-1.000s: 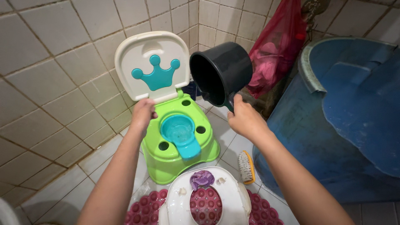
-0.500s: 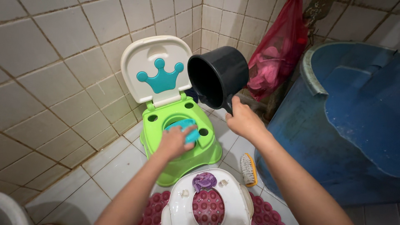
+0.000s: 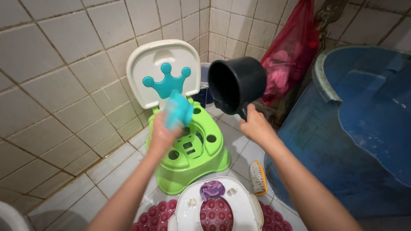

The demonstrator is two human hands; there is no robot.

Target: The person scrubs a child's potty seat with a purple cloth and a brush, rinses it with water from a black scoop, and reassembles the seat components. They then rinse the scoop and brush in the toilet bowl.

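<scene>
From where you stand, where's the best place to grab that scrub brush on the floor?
Take the scrub brush across its yellow back, coming from above. It lies flat on the tiles, long axis running away from you, close beside the blue tub, so a top pinch across its narrow width looks easiest; the tub likely crowds the right side.

There are two hands, a left hand (image 3: 160, 134) and a right hand (image 3: 256, 126). There is one green potty (image 3: 192, 160), one little blue bowl (image 3: 177, 112), one dark scoop (image 3: 237, 83) and one scrub brush (image 3: 258, 177). There is also one big blue tub (image 3: 364, 128), one red bag (image 3: 289, 51) (it hangs in the corner) and one white seat (image 3: 216, 207).
</scene>
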